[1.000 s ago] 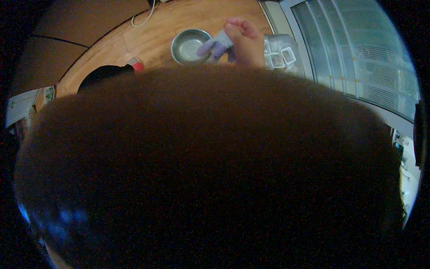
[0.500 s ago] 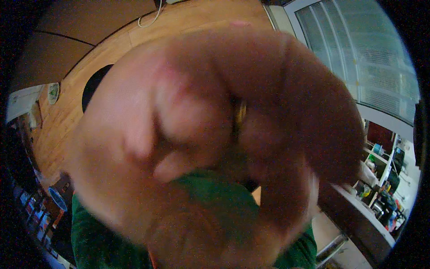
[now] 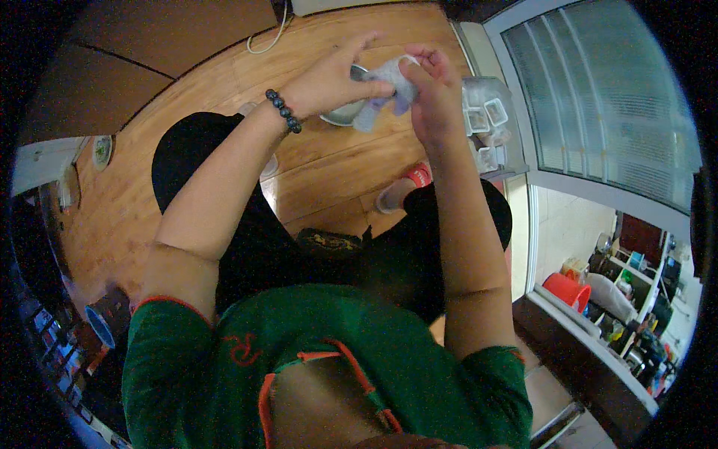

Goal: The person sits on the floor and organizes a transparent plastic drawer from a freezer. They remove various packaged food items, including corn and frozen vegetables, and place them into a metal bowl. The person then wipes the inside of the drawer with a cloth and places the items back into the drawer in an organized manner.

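My right hand (image 3: pixel 435 93) is closed, its thumb pressing a thin, crumpled whitish sheet (image 3: pixel 389 81), perhaps plastic film or cloth; I cannot tell which. The sheet hangs loosely between my hands, with a bluish tint at its lower edge. My left hand (image 3: pixel 333 81), with a dark bead bracelet (image 3: pixel 283 111) on the wrist, has thumb and forefinger spread wide. Its thumb tip touches the sheet, and its other fingers are partly hidden. Beneath the hands a round metal bowl (image 3: pixel 342 114) shows in part.
Right of my right hand stands a tray (image 3: pixel 516 153) holding several small clear containers. A foot in a red-strapped slipper (image 3: pixel 420 176) rests on the wooden floor (image 3: pixel 321 176). A dark patterned object (image 3: pixel 329 243) lies between my legs. A glazed sliding door (image 3: pixel 598 97) and red bucket (image 3: pixel 566 290) are at right.
Half a second ago blurred hands filled most of the view, close to the camera. Now both arms reach forward over the bowl, and the whitish sheet is visible between the hands.
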Demonstrator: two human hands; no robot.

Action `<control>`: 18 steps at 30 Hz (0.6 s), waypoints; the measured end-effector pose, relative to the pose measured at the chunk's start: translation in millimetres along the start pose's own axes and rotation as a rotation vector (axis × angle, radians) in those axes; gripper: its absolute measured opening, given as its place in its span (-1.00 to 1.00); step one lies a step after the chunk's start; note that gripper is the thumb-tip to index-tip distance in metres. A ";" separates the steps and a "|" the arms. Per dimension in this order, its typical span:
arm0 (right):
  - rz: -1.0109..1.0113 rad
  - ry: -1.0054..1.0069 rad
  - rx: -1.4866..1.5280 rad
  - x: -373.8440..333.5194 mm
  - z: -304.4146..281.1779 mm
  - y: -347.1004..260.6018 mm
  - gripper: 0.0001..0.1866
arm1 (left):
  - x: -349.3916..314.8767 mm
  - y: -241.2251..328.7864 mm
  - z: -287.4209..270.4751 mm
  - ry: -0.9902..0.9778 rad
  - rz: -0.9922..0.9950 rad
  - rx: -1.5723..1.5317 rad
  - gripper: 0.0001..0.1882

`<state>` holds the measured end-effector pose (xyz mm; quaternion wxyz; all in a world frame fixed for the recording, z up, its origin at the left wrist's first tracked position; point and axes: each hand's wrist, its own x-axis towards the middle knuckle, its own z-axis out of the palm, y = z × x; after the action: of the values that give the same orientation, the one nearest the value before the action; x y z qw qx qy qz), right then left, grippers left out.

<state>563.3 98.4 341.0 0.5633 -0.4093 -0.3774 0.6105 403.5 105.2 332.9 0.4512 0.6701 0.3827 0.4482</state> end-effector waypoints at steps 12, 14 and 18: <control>-0.150 0.343 -0.763 -1.2 -209.9 -65.0 -0.83 | 36.9 -3.4 -55.0 -0.079 -0.237 0.375 -0.74; 0.127 0.483 -0.702 -10.3 -264.5 -11.6 -0.81 | 34.9 -5.5 -59.7 -0.050 -0.202 0.446 -0.75; 0.473 0.542 -0.361 -8.6 -329.4 104.9 -0.71 | 23.3 -44.8 -75.5 -0.056 -0.587 0.520 -0.70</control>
<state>828.5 81.2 119.7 0.4054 -0.7235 -0.2116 0.5172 334.3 159.7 310.8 0.3857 0.6360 0.6465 0.1696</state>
